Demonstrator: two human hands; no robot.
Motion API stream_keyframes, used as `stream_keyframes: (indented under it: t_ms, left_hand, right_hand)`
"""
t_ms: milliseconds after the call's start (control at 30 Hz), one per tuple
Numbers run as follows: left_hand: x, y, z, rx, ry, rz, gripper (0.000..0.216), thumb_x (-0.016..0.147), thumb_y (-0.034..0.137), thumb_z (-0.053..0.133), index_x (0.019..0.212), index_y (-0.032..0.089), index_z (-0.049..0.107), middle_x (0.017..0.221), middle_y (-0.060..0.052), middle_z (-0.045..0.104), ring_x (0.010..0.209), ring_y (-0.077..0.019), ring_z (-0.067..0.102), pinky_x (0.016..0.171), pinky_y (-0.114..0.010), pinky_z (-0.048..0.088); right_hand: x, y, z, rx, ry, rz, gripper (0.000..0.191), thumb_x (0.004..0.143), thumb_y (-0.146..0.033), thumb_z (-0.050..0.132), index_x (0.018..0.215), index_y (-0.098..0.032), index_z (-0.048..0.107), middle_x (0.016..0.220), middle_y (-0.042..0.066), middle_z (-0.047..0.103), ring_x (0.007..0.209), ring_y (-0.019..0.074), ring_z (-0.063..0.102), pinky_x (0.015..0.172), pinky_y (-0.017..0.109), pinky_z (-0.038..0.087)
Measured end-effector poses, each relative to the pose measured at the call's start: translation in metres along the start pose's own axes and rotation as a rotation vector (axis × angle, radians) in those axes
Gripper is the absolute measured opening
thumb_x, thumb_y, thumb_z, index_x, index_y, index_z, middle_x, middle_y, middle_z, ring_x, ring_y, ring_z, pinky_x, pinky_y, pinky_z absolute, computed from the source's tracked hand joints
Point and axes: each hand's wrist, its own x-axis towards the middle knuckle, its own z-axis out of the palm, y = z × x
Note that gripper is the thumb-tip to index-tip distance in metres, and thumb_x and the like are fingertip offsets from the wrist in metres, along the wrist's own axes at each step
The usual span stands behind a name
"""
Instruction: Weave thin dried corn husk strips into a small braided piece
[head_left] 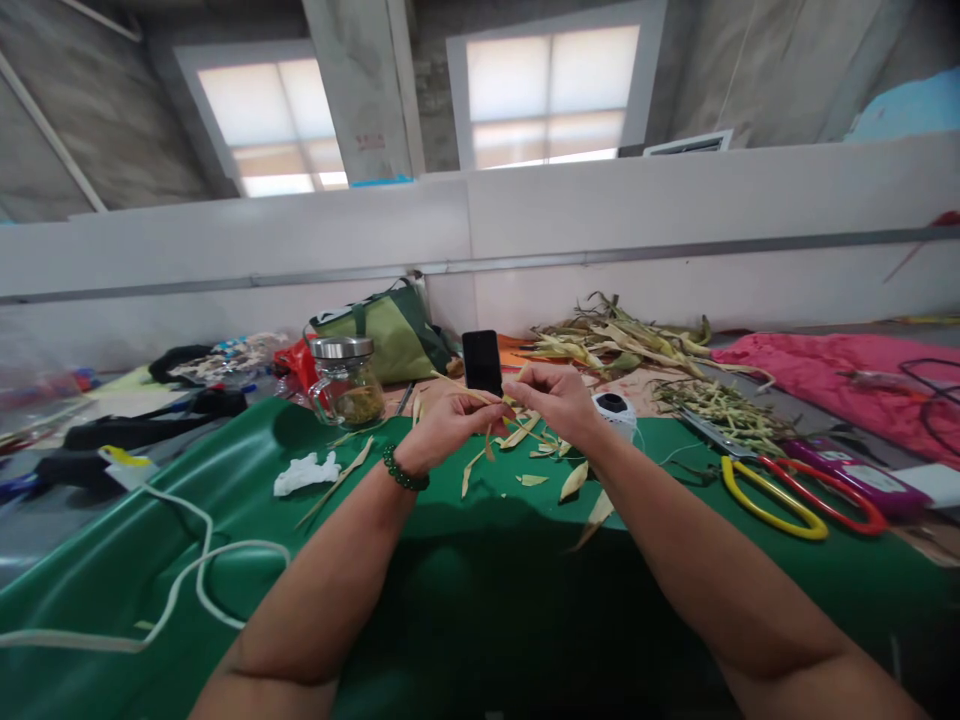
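Observation:
My left hand (450, 425), with a green bead bracelet at its wrist, is closed on a pale dried husk strip (452, 384). One end of the strip sticks out to the left above the fingers. My right hand (559, 402) pinches close beside it, fingertips near the left ones, seemingly on the same strip; the exact hold is partly hidden. Below the hands, loose husk pieces (574, 481) lie scattered on the green mat (480, 515). Just behind the fingers stands a black phone (481, 360). A white thread spool (615, 412) is beside my right wrist.
On the right are large scissors with yellow and red handles (776, 498), thin stalks (724, 412) and pink cloth (840, 375). Behind lie a husk pile (615, 335) and a green bag (394, 335). Left are a glass jar (352, 385), white tissue (306, 474) and a white cord (202, 560).

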Motion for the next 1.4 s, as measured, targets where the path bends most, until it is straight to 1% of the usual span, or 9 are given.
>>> stream_keyframes:
  t_ms: [133, 267, 367, 433, 600, 867, 1100, 1300, 1400]
  left_hand:
    - [0.002, -0.001, -0.002, 0.009, 0.0, -0.012, 0.026, 0.062, 0.04, 0.079, 0.069, 0.015, 0.075, 0.064, -0.006, 0.07, 0.062, -0.0176, 0.064, 0.06, -0.026, 0.05]
    - [0.005, -0.006, -0.005, 0.004, 0.101, -0.063, 0.03, 0.063, 0.043, 0.077, 0.074, 0.015, 0.075, 0.059, -0.004, 0.068, 0.055, -0.0131, 0.06, 0.052, -0.021, 0.046]
    - [0.006, -0.007, -0.007, 0.03, 0.141, -0.032, 0.03, 0.063, 0.041, 0.077, 0.075, 0.014, 0.075, 0.057, -0.002, 0.066, 0.053, -0.0115, 0.058, 0.05, -0.02, 0.045]
    - [0.006, -0.006, -0.008, 0.035, 0.168, -0.013, 0.028, 0.061, 0.039, 0.078, 0.071, 0.013, 0.074, 0.057, -0.002, 0.066, 0.053, -0.0116, 0.058, 0.051, -0.021, 0.045]
    - [0.007, -0.004, -0.015, -0.058, 0.246, -0.083, 0.029, 0.055, 0.036, 0.081, 0.068, 0.012, 0.072, 0.053, -0.003, 0.067, 0.048, -0.0112, 0.057, 0.05, -0.022, 0.045]
    - [0.009, -0.007, -0.021, -0.163, 0.194, -0.144, 0.036, 0.054, 0.038, 0.083, 0.074, 0.011, 0.072, 0.057, -0.004, 0.069, 0.051, -0.0123, 0.061, 0.052, -0.023, 0.048]
    - [0.012, -0.011, -0.024, -0.08, 0.301, -0.052, 0.027, 0.06, 0.034, 0.08, 0.071, 0.011, 0.071, 0.054, -0.004, 0.068, 0.048, -0.0123, 0.059, 0.049, -0.023, 0.046]
    - [0.014, -0.012, -0.026, -0.159, 0.377, -0.042, 0.031, 0.057, 0.035, 0.082, 0.073, 0.011, 0.073, 0.055, -0.004, 0.068, 0.047, -0.0106, 0.058, 0.047, -0.021, 0.043]
    - [0.013, -0.013, -0.017, -0.132, 0.322, -0.05, 0.033, 0.059, 0.038, 0.08, 0.078, 0.012, 0.074, 0.059, -0.005, 0.07, 0.053, -0.0133, 0.062, 0.053, -0.023, 0.047]
  right_hand:
    - [0.003, 0.007, -0.003, 0.037, 0.003, 0.074, 0.041, 0.07, -0.054, 0.066, 0.057, -0.016, 0.055, 0.053, -0.003, 0.049, 0.05, 0.0082, 0.042, 0.049, 0.023, 0.033]
    - [0.007, 0.008, -0.014, -0.004, -0.256, 0.21, 0.05, 0.072, -0.064, 0.058, 0.06, -0.015, 0.061, 0.055, 0.0, 0.057, 0.049, 0.0092, 0.05, 0.048, 0.022, 0.039]
    - [0.005, 0.003, -0.014, -0.096, -0.487, 0.212, 0.046, 0.074, -0.059, 0.06, 0.061, -0.015, 0.062, 0.057, 0.001, 0.061, 0.051, 0.0093, 0.054, 0.049, 0.02, 0.041]
    - [0.002, 0.0, -0.012, -0.14, -0.53, 0.201, 0.043, 0.076, -0.054, 0.06, 0.057, -0.015, 0.059, 0.051, 0.0, 0.059, 0.046, 0.0079, 0.051, 0.045, 0.019, 0.038]
    - [-0.001, -0.003, -0.014, -0.21, -0.461, 0.176, 0.041, 0.079, -0.041, 0.056, 0.048, -0.015, 0.054, 0.041, -0.002, 0.051, 0.038, 0.0056, 0.041, 0.039, 0.019, 0.029]
    - [0.006, 0.006, -0.029, -0.047, -0.474, 0.29, 0.033, 0.075, -0.046, 0.06, 0.068, -0.014, 0.066, 0.046, -0.001, 0.058, 0.041, 0.0081, 0.05, 0.043, 0.02, 0.041]
    - [0.01, 0.006, -0.04, -0.032, -0.377, 0.287, 0.029, 0.07, -0.041, 0.062, 0.059, -0.014, 0.064, 0.042, -0.001, 0.056, 0.037, 0.007, 0.046, 0.04, 0.02, 0.036]
    - [0.021, 0.021, -0.058, 0.089, 0.152, 0.227, 0.034, 0.068, -0.05, 0.062, 0.064, -0.016, 0.063, 0.048, -0.001, 0.056, 0.043, 0.0089, 0.048, 0.044, 0.021, 0.038]
    - [0.017, 0.019, -0.04, -0.05, -0.057, 0.104, 0.035, 0.075, -0.05, 0.059, 0.074, -0.016, 0.067, 0.066, 0.002, 0.065, 0.06, 0.0122, 0.057, 0.056, 0.023, 0.043]
